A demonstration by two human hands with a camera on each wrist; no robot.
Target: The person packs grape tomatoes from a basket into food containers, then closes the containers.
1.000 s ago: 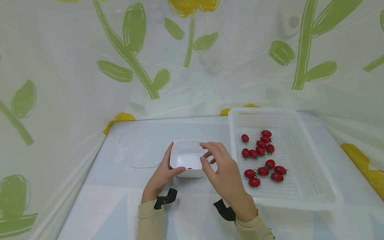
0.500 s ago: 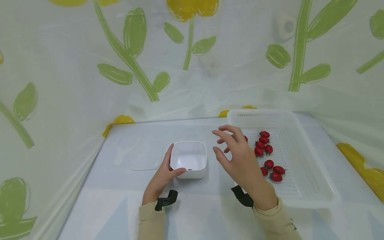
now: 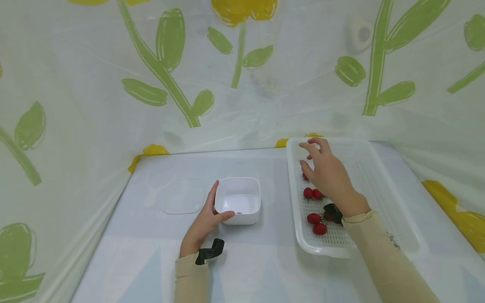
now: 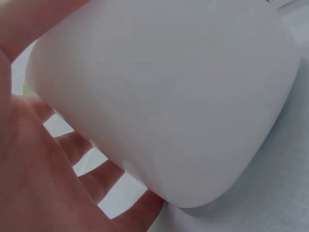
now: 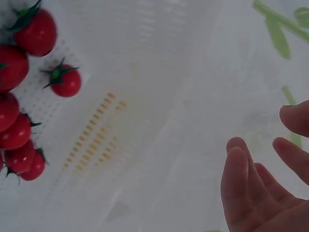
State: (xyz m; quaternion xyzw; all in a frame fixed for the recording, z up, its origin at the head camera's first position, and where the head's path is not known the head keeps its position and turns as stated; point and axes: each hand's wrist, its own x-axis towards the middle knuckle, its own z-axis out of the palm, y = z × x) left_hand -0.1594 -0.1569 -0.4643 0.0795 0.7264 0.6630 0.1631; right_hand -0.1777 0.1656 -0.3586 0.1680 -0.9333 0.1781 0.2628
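Note:
My left hand (image 3: pixel 204 223) holds a white square container (image 3: pixel 244 219) at its left side, thumb over the near rim and fingers along the wall. In the left wrist view the container's smooth white surface (image 4: pixel 169 106) fills most of the picture. A speck of red shows inside by the near rim; the rest of the bottom is partly hidden. Over a white perforated basket (image 3: pixel 297 227) hovers my right hand (image 3: pixel 331 172), fingers loosely bent and apart, holding nothing. Cherry tomatoes (image 3: pixel 320 229) with green stems lie in the basket, some hidden by the right arm; several tomatoes (image 5: pixel 36 34) show in the right wrist view.
A clear flat lid (image 3: pixel 185 198) lies on the pale table (image 3: pixel 140 244), left of the container. Behind the table hangs a white curtain (image 3: pixel 288 101) printed with green leaves and yellow flowers.
My right hand has moved from beside the container's rim up and right, over the basket. The left hand keeps its hold and the container stays in place.

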